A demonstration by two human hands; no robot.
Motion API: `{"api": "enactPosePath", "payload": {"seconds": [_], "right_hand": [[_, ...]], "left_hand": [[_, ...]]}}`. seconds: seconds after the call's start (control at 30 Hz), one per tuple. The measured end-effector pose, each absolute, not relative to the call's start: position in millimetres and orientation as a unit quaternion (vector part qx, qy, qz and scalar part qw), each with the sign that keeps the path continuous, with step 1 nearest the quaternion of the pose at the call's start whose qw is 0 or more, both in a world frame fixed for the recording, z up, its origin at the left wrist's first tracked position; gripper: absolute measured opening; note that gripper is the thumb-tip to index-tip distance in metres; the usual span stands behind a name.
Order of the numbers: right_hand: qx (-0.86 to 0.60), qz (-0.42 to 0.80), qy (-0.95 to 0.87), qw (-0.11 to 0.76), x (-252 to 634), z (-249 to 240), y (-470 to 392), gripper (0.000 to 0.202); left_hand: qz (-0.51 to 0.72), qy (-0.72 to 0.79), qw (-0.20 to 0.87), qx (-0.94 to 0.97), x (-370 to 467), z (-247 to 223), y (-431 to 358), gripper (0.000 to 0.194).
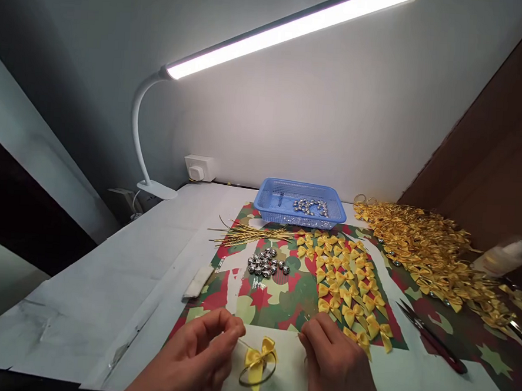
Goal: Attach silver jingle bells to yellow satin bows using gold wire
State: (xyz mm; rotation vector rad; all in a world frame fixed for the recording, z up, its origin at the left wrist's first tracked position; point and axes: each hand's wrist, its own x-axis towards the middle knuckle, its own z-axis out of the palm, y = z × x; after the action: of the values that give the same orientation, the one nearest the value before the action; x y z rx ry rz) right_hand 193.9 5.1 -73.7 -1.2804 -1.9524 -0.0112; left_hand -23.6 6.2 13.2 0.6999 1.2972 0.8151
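Note:
My left hand (202, 352) is closed in a pinch on a thin pale strand (244, 342). The strand runs to a yellow ribbon bow (256, 360) between my hands, with a thin dark ring (256, 385) around its lower part. On the other side, my right hand (331, 359) is closed too, thumb and forefinger pressed together. A tiny gold tip shows at its fingers, but what they hold is mostly hidden. Loose yellow bows (344, 277) lie in rows beyond my right hand. A cluster of silver jingle bells (265, 263) sits beyond both hands.
Gold ties (250, 235) lie behind the bells, before a blue basket (301, 217) holding more bells. A heap of finished-looking bows (421, 246), red-handled scissors (433, 339) and a white bottle (502, 257) are at right. A lamp (135, 117) stands at back left.

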Motion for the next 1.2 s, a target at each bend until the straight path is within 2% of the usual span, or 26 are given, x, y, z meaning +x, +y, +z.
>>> {"api": "enactPosePath", "payload": {"seconds": [0.17,0.3,0.63,0.7,0.83,0.93,1.03,1.1,1.2], "right_hand": [[-0.494,-0.007,-0.787,0.369,201,-66,4,0.021],[-0.482,0.006,-0.776,0.407,198,-61,3,0.021],[-0.468,0.04,-0.759,0.452,191,-52,3,0.02],[-0.471,0.087,-0.743,0.468,190,-48,1,0.02],[-0.459,0.268,-0.669,0.52,180,-36,-4,0.023],[-0.388,0.457,-0.589,0.542,170,-30,-3,0.034],[-0.297,0.636,-0.486,0.521,165,-29,-1,0.04],[-0.298,0.65,-0.48,0.508,165,-31,0,0.041],[-0.365,0.568,-0.548,0.493,169,-32,-1,0.042]], "left_hand": [[0.284,0.564,0.571,0.525,-30,9,9,0.044],[0.246,0.581,0.493,0.6,-23,16,11,0.036],[0.274,0.56,0.542,0.564,-11,0,15,0.037],[0.254,0.555,0.524,0.594,-12,3,16,0.041],[0.215,0.529,0.472,0.672,-10,10,15,0.042],[0.194,0.501,0.453,0.711,-8,11,13,0.041],[0.171,0.484,0.463,0.722,-9,10,12,0.041],[0.172,0.483,0.474,0.716,-9,10,11,0.037],[0.182,0.487,0.48,0.707,-9,10,9,0.033]]}}
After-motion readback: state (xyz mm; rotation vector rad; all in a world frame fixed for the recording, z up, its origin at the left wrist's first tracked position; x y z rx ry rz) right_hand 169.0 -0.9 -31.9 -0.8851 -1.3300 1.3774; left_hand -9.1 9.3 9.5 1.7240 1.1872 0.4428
